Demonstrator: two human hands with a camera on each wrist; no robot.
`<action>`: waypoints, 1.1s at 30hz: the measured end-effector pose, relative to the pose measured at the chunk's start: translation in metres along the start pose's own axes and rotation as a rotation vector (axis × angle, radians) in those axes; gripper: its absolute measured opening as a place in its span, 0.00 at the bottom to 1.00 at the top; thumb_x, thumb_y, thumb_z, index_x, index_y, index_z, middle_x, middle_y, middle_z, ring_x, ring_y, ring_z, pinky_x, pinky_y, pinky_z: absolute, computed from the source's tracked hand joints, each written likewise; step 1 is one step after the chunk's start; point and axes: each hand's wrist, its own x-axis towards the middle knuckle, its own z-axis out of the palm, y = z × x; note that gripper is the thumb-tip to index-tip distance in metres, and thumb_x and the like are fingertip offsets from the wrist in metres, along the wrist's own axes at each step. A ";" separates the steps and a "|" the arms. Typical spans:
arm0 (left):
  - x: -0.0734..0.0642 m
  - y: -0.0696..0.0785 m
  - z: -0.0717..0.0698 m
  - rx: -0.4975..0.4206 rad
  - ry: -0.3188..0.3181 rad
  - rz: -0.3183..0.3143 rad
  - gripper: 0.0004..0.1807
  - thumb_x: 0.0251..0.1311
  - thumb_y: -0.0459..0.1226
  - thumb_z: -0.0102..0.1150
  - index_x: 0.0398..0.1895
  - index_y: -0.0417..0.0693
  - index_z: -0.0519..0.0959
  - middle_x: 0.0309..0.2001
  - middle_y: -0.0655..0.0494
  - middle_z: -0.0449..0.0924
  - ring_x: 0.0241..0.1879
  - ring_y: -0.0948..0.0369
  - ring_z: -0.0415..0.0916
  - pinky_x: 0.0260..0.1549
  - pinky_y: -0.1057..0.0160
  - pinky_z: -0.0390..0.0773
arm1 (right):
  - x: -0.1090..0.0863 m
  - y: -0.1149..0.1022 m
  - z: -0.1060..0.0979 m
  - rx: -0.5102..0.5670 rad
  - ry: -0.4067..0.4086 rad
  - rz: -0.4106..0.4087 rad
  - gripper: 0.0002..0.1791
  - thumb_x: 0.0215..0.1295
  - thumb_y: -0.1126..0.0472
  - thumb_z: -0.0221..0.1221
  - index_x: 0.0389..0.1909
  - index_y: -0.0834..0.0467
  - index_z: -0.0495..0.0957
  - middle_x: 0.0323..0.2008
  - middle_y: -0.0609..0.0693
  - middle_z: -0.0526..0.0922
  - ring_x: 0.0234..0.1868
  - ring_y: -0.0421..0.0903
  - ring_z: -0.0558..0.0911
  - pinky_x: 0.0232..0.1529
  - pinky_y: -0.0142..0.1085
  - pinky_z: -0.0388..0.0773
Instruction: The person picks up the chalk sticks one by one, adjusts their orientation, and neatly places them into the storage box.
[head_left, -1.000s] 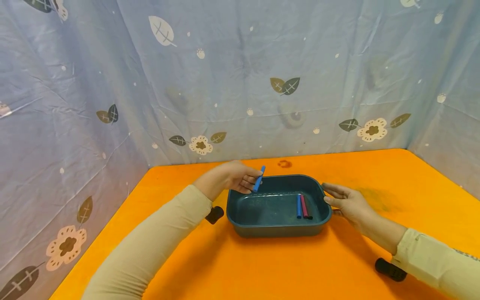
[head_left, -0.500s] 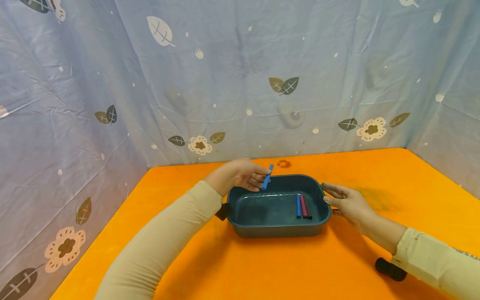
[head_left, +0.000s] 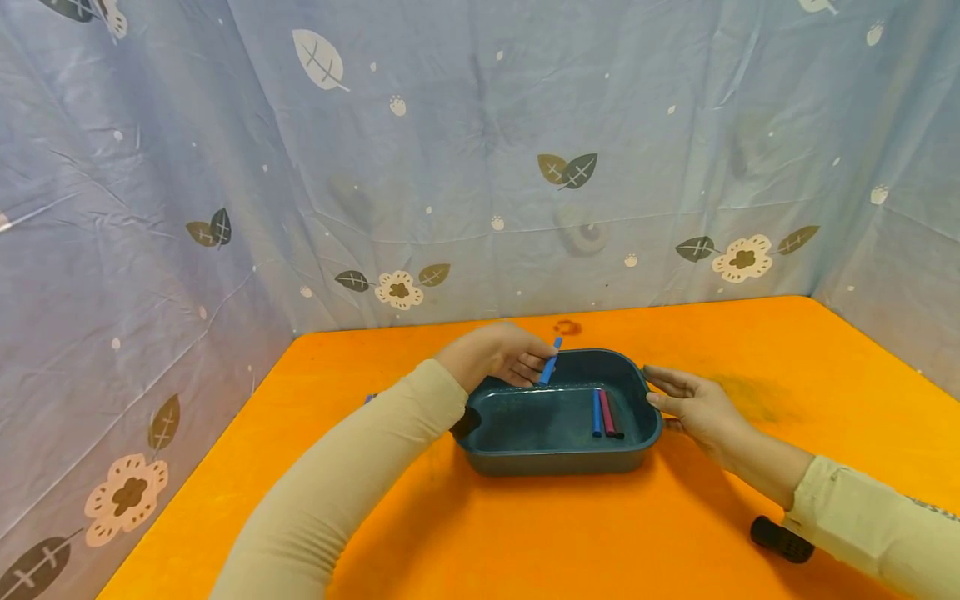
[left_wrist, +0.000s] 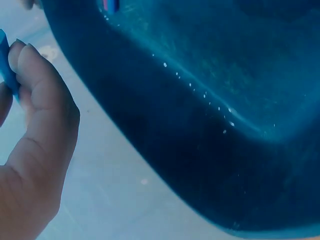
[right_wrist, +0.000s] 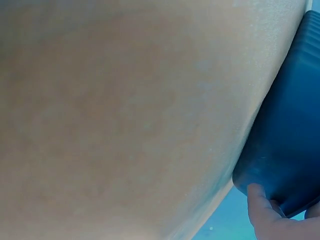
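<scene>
My left hand [head_left: 504,354] pinches a slim blue stick [head_left: 550,368], upright and slightly tilted, over the far left part of a dark teal tray [head_left: 555,464]. In the left wrist view, fingertips and thumb hold this blue stick [left_wrist: 7,65] beside the tray's rim. Inside the tray, near its right end, a second blue stick [head_left: 597,413], a pink stick [head_left: 607,412] and a black stick [head_left: 619,433] lie side by side. My right hand [head_left: 701,408] holds the tray's right end, with the thumb at the rim and fingers against the outer side.
An orange table [head_left: 525,533] bears the tray. A patterned cloth curtain [head_left: 480,167] hangs behind and at both sides. A small blue end [head_left: 370,399] of something peeks out behind my left forearm. A black device [head_left: 782,539] sits at my right wrist.
The left hand has carried the blue stick rightward over the tray's back part. My right hand and the tray stay put. A blue end has come into sight behind the left forearm.
</scene>
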 end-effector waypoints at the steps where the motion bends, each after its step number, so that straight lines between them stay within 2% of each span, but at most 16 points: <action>1: 0.002 0.000 0.001 0.004 -0.004 -0.003 0.09 0.72 0.39 0.52 0.38 0.41 0.76 0.39 0.47 0.79 0.38 0.55 0.73 0.55 0.56 0.74 | 0.000 0.000 0.000 -0.002 0.002 0.002 0.32 0.75 0.66 0.49 0.74 0.70 0.47 0.72 0.68 0.49 0.45 0.28 0.72 0.39 0.32 0.79; 4: 0.009 0.000 0.005 0.002 -0.010 -0.004 0.09 0.71 0.39 0.53 0.39 0.41 0.76 0.45 0.45 0.79 0.38 0.55 0.73 0.56 0.56 0.74 | 0.000 -0.002 -0.001 -0.008 0.005 0.007 0.32 0.75 0.65 0.49 0.74 0.69 0.47 0.72 0.68 0.50 0.47 0.32 0.73 0.40 0.33 0.79; 6: 0.013 -0.001 0.008 0.003 -0.013 0.003 0.09 0.71 0.38 0.53 0.39 0.40 0.76 0.44 0.45 0.80 0.38 0.55 0.73 0.56 0.55 0.74 | 0.000 -0.003 -0.001 -0.009 0.009 0.010 0.32 0.75 0.65 0.49 0.74 0.68 0.48 0.72 0.67 0.51 0.48 0.34 0.74 0.41 0.33 0.79; 11: 0.021 -0.005 0.016 0.016 -0.036 0.012 0.09 0.71 0.38 0.53 0.38 0.39 0.75 0.31 0.50 0.74 0.35 0.55 0.72 0.51 0.57 0.77 | 0.001 -0.001 -0.001 -0.020 0.005 0.011 0.32 0.75 0.65 0.49 0.74 0.68 0.48 0.72 0.68 0.51 0.51 0.38 0.74 0.40 0.33 0.79; 13: 0.024 -0.007 0.019 0.020 -0.036 0.011 0.11 0.71 0.38 0.53 0.43 0.37 0.76 0.34 0.49 0.77 0.37 0.54 0.74 0.51 0.57 0.77 | 0.001 -0.001 -0.001 -0.026 0.002 0.010 0.32 0.76 0.65 0.49 0.74 0.69 0.48 0.72 0.68 0.50 0.51 0.38 0.73 0.40 0.33 0.79; 17: 0.031 -0.011 0.026 0.012 -0.022 -0.004 0.18 0.70 0.36 0.54 0.56 0.32 0.75 0.51 0.39 0.78 0.53 0.47 0.75 0.57 0.53 0.74 | 0.001 -0.002 -0.001 -0.032 0.006 0.013 0.32 0.76 0.65 0.49 0.74 0.68 0.48 0.72 0.67 0.50 0.49 0.35 0.73 0.41 0.33 0.79; 20: 0.036 -0.014 0.031 0.008 -0.024 -0.031 0.19 0.70 0.36 0.53 0.58 0.30 0.73 0.57 0.37 0.75 0.54 0.46 0.74 0.58 0.53 0.73 | 0.001 -0.003 -0.001 -0.032 0.012 0.016 0.32 0.76 0.64 0.49 0.74 0.68 0.48 0.72 0.67 0.51 0.49 0.36 0.74 0.41 0.33 0.79; 25: 0.047 -0.019 0.039 -0.004 0.000 -0.069 0.15 0.69 0.34 0.55 0.52 0.30 0.75 0.47 0.37 0.79 0.40 0.49 0.76 0.55 0.53 0.76 | 0.001 -0.002 -0.001 -0.033 0.015 0.017 0.32 0.75 0.64 0.50 0.74 0.68 0.49 0.72 0.67 0.52 0.49 0.37 0.74 0.40 0.33 0.79; 29: 0.053 -0.023 0.046 0.009 0.001 -0.083 0.14 0.68 0.33 0.56 0.49 0.29 0.75 0.45 0.37 0.81 0.45 0.47 0.79 0.52 0.53 0.78 | 0.001 -0.002 0.000 -0.027 0.018 0.012 0.32 0.75 0.65 0.50 0.74 0.68 0.50 0.72 0.66 0.53 0.47 0.34 0.74 0.41 0.33 0.79; 33: 0.058 -0.025 0.052 0.018 0.000 -0.104 0.12 0.69 0.33 0.55 0.45 0.28 0.75 0.41 0.37 0.81 0.51 0.46 0.79 0.52 0.53 0.78 | 0.000 -0.002 0.000 -0.023 0.010 0.010 0.32 0.75 0.65 0.50 0.74 0.69 0.49 0.72 0.67 0.51 0.49 0.35 0.74 0.41 0.33 0.79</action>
